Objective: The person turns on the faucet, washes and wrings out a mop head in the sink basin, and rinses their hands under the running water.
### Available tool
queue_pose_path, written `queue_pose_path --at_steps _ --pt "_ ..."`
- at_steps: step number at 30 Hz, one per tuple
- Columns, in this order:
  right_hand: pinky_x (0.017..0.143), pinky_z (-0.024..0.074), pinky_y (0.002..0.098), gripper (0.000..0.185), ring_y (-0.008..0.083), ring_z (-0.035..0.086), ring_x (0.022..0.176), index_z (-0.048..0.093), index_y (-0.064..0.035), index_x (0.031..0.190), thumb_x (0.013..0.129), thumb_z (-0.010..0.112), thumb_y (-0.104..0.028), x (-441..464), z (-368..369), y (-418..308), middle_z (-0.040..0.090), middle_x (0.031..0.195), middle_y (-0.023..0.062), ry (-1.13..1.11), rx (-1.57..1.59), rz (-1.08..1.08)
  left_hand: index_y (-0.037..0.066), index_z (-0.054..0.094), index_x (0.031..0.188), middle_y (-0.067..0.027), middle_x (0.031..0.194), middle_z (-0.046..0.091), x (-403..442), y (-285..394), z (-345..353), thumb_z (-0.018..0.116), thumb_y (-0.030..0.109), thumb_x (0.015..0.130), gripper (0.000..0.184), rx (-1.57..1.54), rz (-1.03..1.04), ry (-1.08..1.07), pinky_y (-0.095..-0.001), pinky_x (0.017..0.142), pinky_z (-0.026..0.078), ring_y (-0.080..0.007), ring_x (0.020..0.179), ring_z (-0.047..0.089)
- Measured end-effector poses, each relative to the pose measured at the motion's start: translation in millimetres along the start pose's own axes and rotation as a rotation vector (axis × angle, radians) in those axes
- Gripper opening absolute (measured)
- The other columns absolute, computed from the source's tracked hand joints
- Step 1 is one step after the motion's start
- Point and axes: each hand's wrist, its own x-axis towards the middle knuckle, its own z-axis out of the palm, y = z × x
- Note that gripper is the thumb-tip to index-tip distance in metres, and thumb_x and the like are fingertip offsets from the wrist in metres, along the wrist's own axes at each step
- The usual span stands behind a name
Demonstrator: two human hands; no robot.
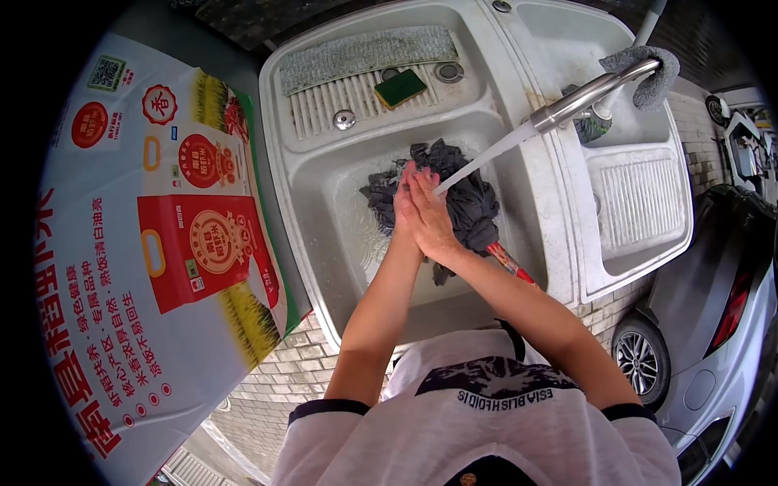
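My left hand [406,202] and my right hand [431,217] are pressed palm to palm in the sink basin [316,194], fingers stretched out flat against each other. I see nothing held between them. Water from the metal faucet [559,109] streams down onto or just beside the fingers of my right hand. Right below and behind the hands lies a wet, dark grey bundle of cloth strips [474,198], which looks like a mop head. A red patterned stick [510,263] comes out from its lower right side, partly hidden by my right forearm.
A green and yellow sponge [400,88] and a folded grey cloth [369,58] lie on the ribbed shelf. Right of it stands a second sink with a washboard [640,198]. A large printed sheet [194,235] is at left, a parked car [705,324] at right.
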Motion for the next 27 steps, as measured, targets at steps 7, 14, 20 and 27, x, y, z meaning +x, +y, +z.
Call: queue_pose_path --at_steps 7,14,20,27 --pt "0.080 0.0446 0.0372 0.033 0.0261 0.057 0.096 0.058 -0.0035 0.110 0.090 0.047 -0.027 59.7 -44.2 38.6 0.060 0.105 0.0141 0.038 0.406 0.379 0.011 0.052 0.113 -0.0046 0.106 0.058 -22.4 -13.2 3.0 0.045 0.016 0.091 0.024 0.138 -0.193 0.070 -0.0334 0.086 0.044 -0.0166 0.097 0.056" --pt "0.053 0.0420 0.0281 0.007 0.0171 0.051 0.061 0.058 -0.0039 0.082 0.076 0.054 -0.004 60.2 -46.9 -0.7 0.056 0.073 0.0080 -0.132 1.603 0.565 0.008 0.056 0.100 -0.0046 0.095 0.060 6.6 -7.4 -7.5 0.046 0.006 0.088 0.016 0.143 -0.210 0.362 -0.0291 0.070 0.047 -0.0137 0.082 0.058" --pt "0.051 0.0396 0.0262 0.012 0.0161 0.049 0.058 0.055 -0.0033 0.075 0.070 0.047 0.005 53.5 -67.5 -10.7 0.052 0.069 0.0068 -0.291 1.752 0.471 0.011 0.062 0.086 -0.0054 0.082 0.064 29.3 -3.5 13.0 0.048 0.021 0.084 0.017 0.229 0.047 -0.094 -0.0325 0.069 0.054 -0.0174 0.077 0.063" --pt "0.066 0.0477 0.0351 0.020 0.0271 0.059 0.074 0.057 -0.0014 0.095 0.077 0.054 -0.011 -15.6 -103.4 54.8 0.059 0.083 0.0152 -0.067 0.102 0.279 0.006 0.058 0.096 -0.0051 0.098 0.061 40.1 56.0 47.8 0.060 -0.009 0.073 0.027 0.368 0.301 -0.086 -0.0237 0.082 0.043 -0.0124 0.090 0.055"
